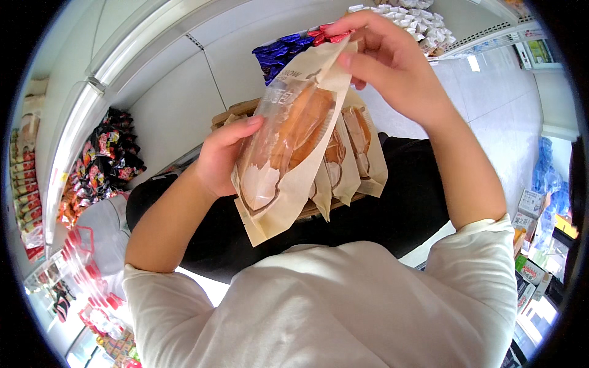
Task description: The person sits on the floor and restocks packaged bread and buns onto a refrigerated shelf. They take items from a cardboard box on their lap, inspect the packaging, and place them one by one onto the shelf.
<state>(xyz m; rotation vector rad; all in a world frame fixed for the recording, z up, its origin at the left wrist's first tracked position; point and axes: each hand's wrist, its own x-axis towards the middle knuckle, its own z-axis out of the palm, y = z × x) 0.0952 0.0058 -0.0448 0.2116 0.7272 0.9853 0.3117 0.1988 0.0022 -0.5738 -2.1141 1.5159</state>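
A packaged bread in a beige paper bag with a clear window [294, 133] is held tilted between my two hands, above my lap. My left hand [225, 154] grips the lower left side of the bag. With thumb and fingers, my right hand [377, 64] pinches its upper right corner. Behind and to the right of it, several similar bread bags [363, 147] stand in a row in a wooden crate [239, 109] on my black-clad lap; the held bag hides much of the crate. Blue-wrapped snacks [281, 53] and red-wrapped snacks [322, 34] lie just beyond the held bag.
White shelving [184, 83] curves around the front and left. Black-and-red snack packets [108, 152] are piled on the left, white-wrapped packets [423, 25] at the top right. Tiled floor [497, 101] and small cartons [531, 202] lie to the right.
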